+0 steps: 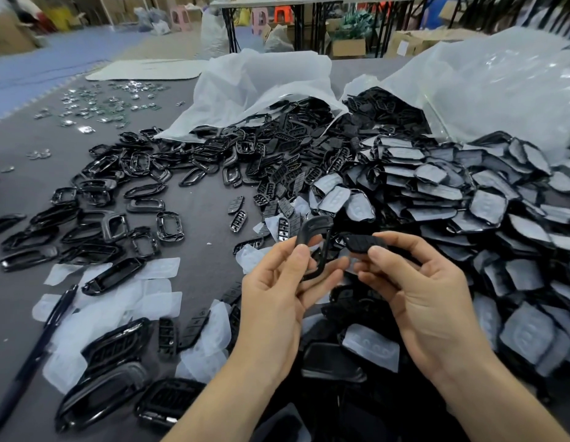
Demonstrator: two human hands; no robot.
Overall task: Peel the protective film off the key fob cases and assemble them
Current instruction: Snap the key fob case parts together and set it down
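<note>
My left hand (277, 291) pinches a black key fob frame (314, 242) between thumb and fingers, held upright above the grey table (197, 212). My right hand (417, 288) pinches a black button pad piece (362, 242) just right of the frame; the two parts are close but apart. A big heap of film-covered fob cases (468, 199) lies to the right. Loose black frames (117, 193) spread across the left. Peeled films (143, 298) lie flat at the lower left.
Two open white plastic bags (261, 81) spill black parts at the back. Small shiny metal parts (98, 103) are scattered far left. A dark pen (38, 342) lies at the lower left. Assembled-looking black cases (117, 352) sit near the front edge.
</note>
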